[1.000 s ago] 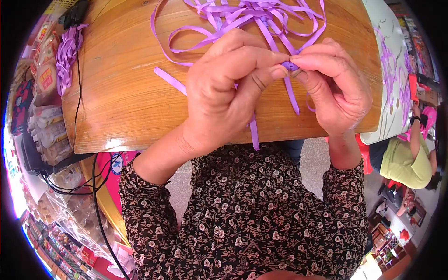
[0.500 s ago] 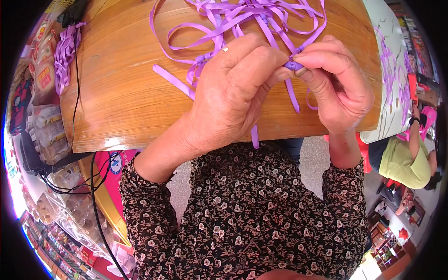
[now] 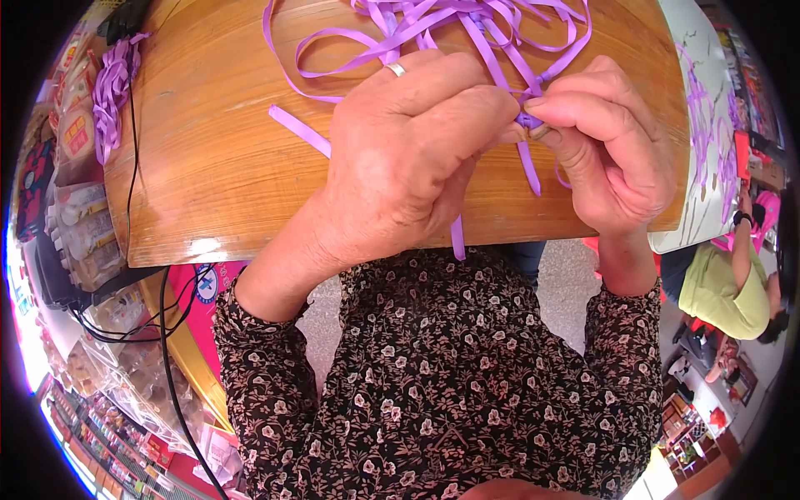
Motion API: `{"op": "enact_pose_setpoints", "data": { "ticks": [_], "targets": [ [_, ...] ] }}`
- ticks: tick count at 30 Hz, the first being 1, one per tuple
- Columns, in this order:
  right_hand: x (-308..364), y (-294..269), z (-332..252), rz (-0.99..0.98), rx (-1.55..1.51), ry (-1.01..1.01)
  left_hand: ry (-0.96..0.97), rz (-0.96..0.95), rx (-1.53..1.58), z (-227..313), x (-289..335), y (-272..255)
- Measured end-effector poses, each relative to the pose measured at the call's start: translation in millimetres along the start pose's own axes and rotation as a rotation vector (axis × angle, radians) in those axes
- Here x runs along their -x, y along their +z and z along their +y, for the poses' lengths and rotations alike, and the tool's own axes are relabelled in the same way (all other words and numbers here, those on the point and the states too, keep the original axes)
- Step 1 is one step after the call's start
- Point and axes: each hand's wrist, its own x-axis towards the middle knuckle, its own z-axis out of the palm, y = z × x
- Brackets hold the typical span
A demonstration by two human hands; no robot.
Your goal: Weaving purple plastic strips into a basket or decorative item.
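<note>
Head view. A purple ribbon knot [image 3: 528, 122] was held above the wooden tabletop [image 3: 225, 167], toward its right edge, between the left hand [image 3: 417, 154] and the right hand [image 3: 612, 150]. The left hand was curled narrow at the knot, its thumb tip largely hidden; a ring [image 3: 396, 69] was worn on it. The right hand was narrowed to a thumb-and-forefinger pinch on the knot. Purple ribbon loops [image 3: 354, 60] were heaped toward the far edge. The near edge was crossed by a ribbon tail [image 3: 457, 237]. A purple ribbon bundle [image 3: 115, 100] was noted beside the left edge.
</note>
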Motion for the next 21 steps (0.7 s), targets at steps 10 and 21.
{"op": "enact_pose_setpoints", "data": {
  "ticks": [10, 21],
  "targets": [
    [1, 3, -6, -0.079, -0.042, 0.120, 0.202, 0.083, -0.176, -6, 4, 3],
    [6, 8, -9, -0.095, -0.042, 0.205, 0.227, 0.035, -0.144, -10, 7, 11]
  ]
}}
